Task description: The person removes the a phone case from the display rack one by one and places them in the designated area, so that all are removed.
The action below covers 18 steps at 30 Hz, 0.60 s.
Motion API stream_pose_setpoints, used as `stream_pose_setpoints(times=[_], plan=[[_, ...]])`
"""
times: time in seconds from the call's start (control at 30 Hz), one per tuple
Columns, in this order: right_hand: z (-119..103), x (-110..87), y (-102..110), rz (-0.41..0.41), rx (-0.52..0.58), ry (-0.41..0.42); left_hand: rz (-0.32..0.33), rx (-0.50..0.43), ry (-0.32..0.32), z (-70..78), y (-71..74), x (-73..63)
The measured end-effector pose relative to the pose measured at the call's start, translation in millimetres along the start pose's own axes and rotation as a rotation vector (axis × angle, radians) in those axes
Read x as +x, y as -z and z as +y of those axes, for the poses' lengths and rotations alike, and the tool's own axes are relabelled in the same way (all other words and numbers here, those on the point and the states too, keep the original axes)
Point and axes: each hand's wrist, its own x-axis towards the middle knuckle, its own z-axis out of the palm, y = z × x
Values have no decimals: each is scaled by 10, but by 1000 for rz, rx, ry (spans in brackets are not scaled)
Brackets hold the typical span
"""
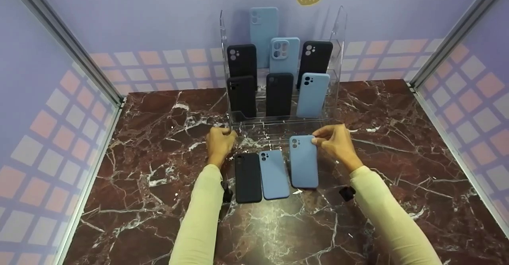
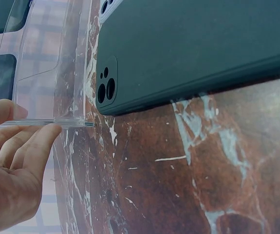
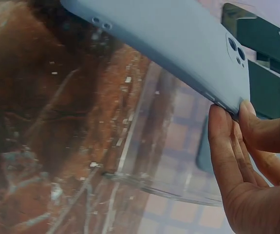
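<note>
Two forearms in pale sleeves reach forward over the marble table, roughly parallel, wrists slightly raised. The right hand pinches the top edge of a blue case: thumb and fingertips are curled onto its camera end, and that end is lifted off the table while the far end lies lower, toward the person. Just left of those fingers lie a second blue case and a black case, flat and side by side. The left hand holds the front left corner of the clear stand; its thumb lies above the acrylic lip and its nearly straight fingers below. Beyond both hands the stand carries seven more cases.
</note>
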Motion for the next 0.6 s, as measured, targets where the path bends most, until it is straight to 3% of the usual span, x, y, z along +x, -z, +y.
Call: stream_pose_setpoints(times=[0.27,0.6], plan=[[137,-31,-144,-22,33,-121,3,-3,2,-5,1,4],[272,-41,-329,36,-93,-79,14,4,0,-11,0,0]])
